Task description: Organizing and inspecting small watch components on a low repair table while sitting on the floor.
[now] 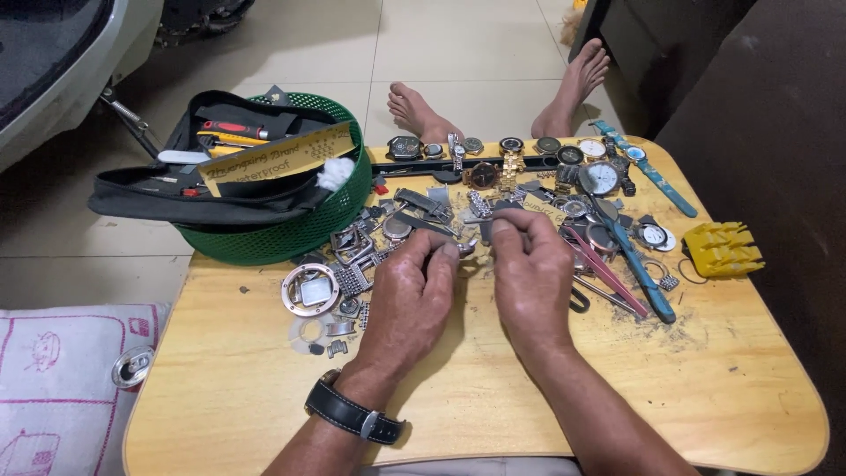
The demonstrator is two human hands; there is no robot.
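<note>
**Both hands pinching a small watch part over the table**

We see the left hand (412, 295) and right hand (531, 269) side by side above the wooden table (220, 388), fingertips pinched narrow around a small metal piece (471, 248) held between them; what it is we cannot tell. It sits just before a heap of watch parts (414, 220). A green basket (300, 231) stands far left, a yellow holder (723, 249) right.

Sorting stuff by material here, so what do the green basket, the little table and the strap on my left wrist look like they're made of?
Green basket: likely plastic, moulded mesh.
Table: seemingly pale wood or laminate, faint grain.
Strap: probably black leather, matte.
</note>
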